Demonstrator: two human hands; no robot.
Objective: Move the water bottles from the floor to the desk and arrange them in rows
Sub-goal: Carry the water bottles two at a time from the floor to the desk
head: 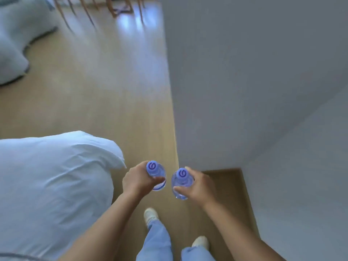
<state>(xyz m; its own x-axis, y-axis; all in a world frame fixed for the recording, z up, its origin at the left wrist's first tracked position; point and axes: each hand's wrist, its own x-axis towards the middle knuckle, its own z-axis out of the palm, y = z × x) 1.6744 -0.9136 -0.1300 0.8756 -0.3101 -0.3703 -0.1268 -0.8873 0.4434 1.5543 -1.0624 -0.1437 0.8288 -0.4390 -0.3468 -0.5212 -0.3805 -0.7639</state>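
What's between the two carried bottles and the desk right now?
Cannot say: no desk is in view. The left hand grips one bottle, the right hand the other bottle. Ahead, the wooden floor between bed and wall looks clear.

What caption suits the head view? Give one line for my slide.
Left hand and right hand each grip an upright water bottle above the wooden floor, beside a white bed.

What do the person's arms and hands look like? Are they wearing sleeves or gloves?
Both arms are bare all the way up to the picture's edge, so no sleeves show. The left hand and the right hand have no gloves, and no rings, watch or bracelets can be seen. Lower down, the person wears light blue jeans and pale shoes.
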